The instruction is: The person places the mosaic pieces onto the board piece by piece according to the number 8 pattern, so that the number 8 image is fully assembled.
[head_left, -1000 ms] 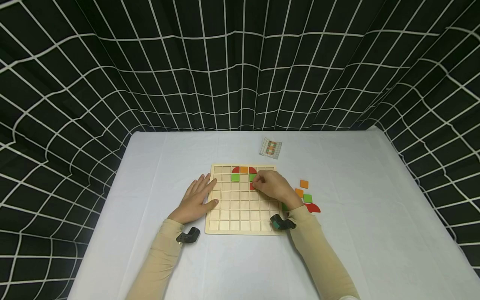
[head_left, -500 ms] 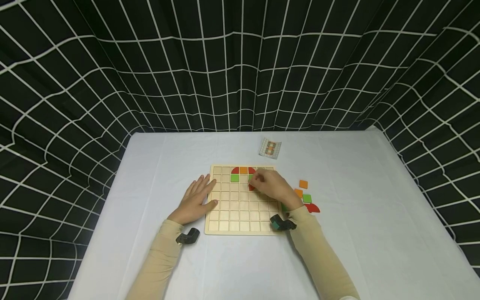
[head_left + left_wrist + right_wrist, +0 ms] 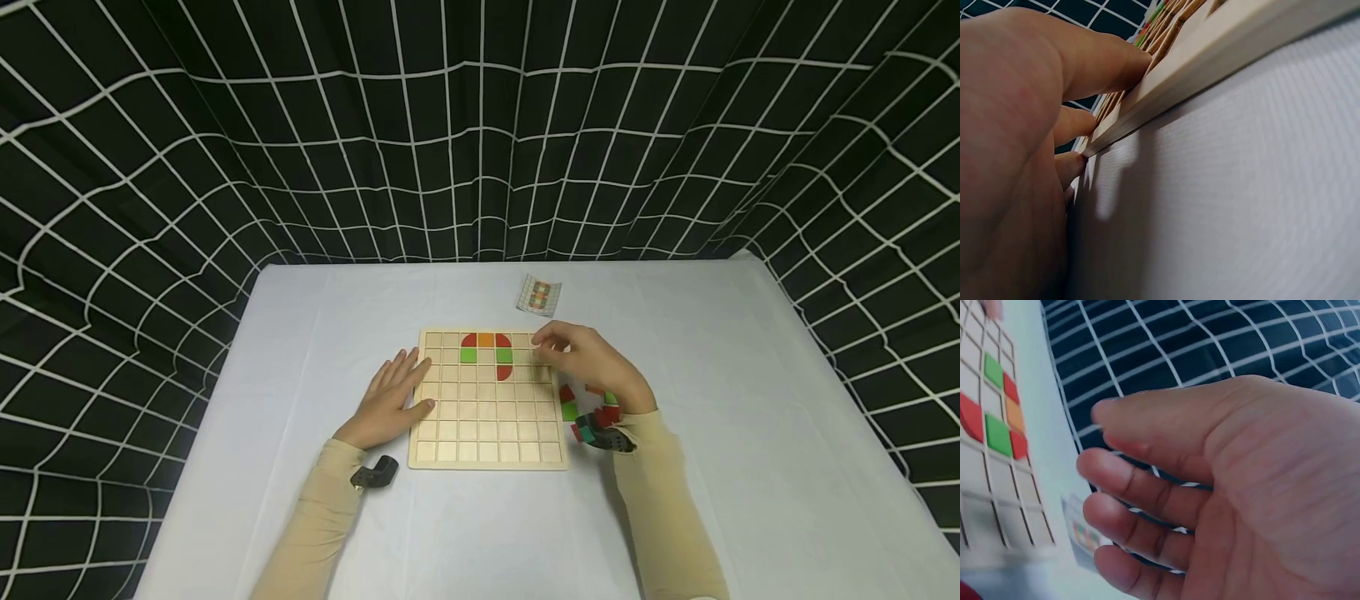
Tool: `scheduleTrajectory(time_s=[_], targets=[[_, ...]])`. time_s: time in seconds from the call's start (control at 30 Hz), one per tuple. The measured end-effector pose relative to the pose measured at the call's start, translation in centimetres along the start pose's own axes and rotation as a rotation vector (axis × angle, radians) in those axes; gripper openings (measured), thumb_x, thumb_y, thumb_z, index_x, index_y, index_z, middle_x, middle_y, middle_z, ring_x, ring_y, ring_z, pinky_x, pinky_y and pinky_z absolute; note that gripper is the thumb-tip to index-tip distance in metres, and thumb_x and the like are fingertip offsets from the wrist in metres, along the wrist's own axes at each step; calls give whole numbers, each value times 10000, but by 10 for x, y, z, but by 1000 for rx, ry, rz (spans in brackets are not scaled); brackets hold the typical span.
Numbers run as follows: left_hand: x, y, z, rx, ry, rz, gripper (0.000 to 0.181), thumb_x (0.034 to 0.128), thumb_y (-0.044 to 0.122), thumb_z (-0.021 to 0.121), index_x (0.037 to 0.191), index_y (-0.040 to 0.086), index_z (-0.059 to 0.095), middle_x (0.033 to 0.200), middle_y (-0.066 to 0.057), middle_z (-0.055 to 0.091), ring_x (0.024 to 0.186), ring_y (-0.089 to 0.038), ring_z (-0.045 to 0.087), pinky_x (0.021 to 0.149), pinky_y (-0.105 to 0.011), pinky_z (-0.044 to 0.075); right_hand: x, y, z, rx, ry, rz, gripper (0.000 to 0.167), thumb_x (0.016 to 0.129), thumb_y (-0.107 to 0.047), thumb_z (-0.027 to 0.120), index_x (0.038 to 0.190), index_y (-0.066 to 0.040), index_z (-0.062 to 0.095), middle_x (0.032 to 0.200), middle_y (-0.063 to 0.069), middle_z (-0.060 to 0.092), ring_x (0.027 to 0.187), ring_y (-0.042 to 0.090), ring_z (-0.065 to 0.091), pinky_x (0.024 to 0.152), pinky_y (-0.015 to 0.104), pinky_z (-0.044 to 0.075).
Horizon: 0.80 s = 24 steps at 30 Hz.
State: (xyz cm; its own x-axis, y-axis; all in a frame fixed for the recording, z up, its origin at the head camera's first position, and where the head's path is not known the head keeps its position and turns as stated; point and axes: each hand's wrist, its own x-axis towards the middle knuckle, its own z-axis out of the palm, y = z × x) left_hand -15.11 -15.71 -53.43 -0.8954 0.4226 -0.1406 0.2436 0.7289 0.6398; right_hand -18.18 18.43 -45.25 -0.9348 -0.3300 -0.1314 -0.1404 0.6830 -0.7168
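Observation:
The wooden grid board (image 3: 487,410) lies on the table. Near its far edge are an orange square (image 3: 486,340) between two red quarter-round pieces, two green squares (image 3: 468,356), and another red quarter-round (image 3: 504,372) below the right green one. My left hand (image 3: 384,407) rests with spread fingers on the board's left edge; the left wrist view shows its fingers (image 3: 1110,62) touching the rim. My right hand (image 3: 588,358) hovers over the board's upper right corner, and in the right wrist view (image 3: 1210,481) its fingers are loosely bent with nothing between them.
Right of the board lie loose pieces, among them a green one (image 3: 570,412) and a red one (image 3: 566,393), partly hidden by my right wrist. A patterned card (image 3: 539,296) lies beyond the board. A black curtain with white grid lines (image 3: 480,125) surrounds the table.
My right hand has let go of the lower red piece and moved right, uncovering that piece and the green square above it. My left hand has stayed in place.

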Motion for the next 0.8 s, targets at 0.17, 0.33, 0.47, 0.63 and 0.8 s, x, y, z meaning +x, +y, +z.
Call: scheduleTrajectory(time_s=[0.17, 0.33, 0.47, 0.63, 0.8], targets=[[-1, 0, 0, -2, 3, -6, 748, 1015, 359, 568, 1630, 135, 205, 1731, -65, 18, 1609, -263, -59, 1298, -486, -82, -1, 10, -7, -53, 4, 64, 308, 984, -205, 640, 1247, -45, 656, 1232, 142, 636, 1152, 327, 540, 877, 438, 548], [0, -1, 0, 5, 2, -4, 749, 1017, 362, 566, 1631, 137, 202, 1731, -64, 15, 1609, -262, -61, 1298, -489, -82, 0, 19, -10, -120, -43, 150, 416, 944, -180, 684, 1330, -48, 608, 1438, 213, 521, 1356, 399, 409, 1117, 610, 423], [0, 0, 0, 0, 2, -1, 748, 1017, 358, 567, 1631, 137, 201, 1731, -66, 14, 1609, -264, -62, 1298, -490, -84, 1, 25, -7, -239, -142, 197, 589, 872, -185, 765, 1411, -74, 557, 1534, 226, 435, 1414, 419, 346, 1160, 638, 367], [0, -1, 0, 3, 4, 3, 747, 1018, 362, 565, 1631, 136, 203, 1731, -66, 17, 1609, -263, -59, 1298, -487, -82, -1, 29, -3, -283, -191, 244, 683, 819, -208, 813, 1440, -128, 541, 1566, 192, 400, 1405, 398, 367, 1112, 664, 400], [0, -1, 0, 8, 7, 7, 743, 1017, 359, 562, 1628, 126, 210, 1730, -76, 22, 1609, -273, -53, 1298, -493, -79, -1, 32, -1, -307, -173, 253, 713, 807, -217, 826, 1450, -121, 534, 1558, 171, 403, 1377, 375, 386, 1085, 652, 432]])
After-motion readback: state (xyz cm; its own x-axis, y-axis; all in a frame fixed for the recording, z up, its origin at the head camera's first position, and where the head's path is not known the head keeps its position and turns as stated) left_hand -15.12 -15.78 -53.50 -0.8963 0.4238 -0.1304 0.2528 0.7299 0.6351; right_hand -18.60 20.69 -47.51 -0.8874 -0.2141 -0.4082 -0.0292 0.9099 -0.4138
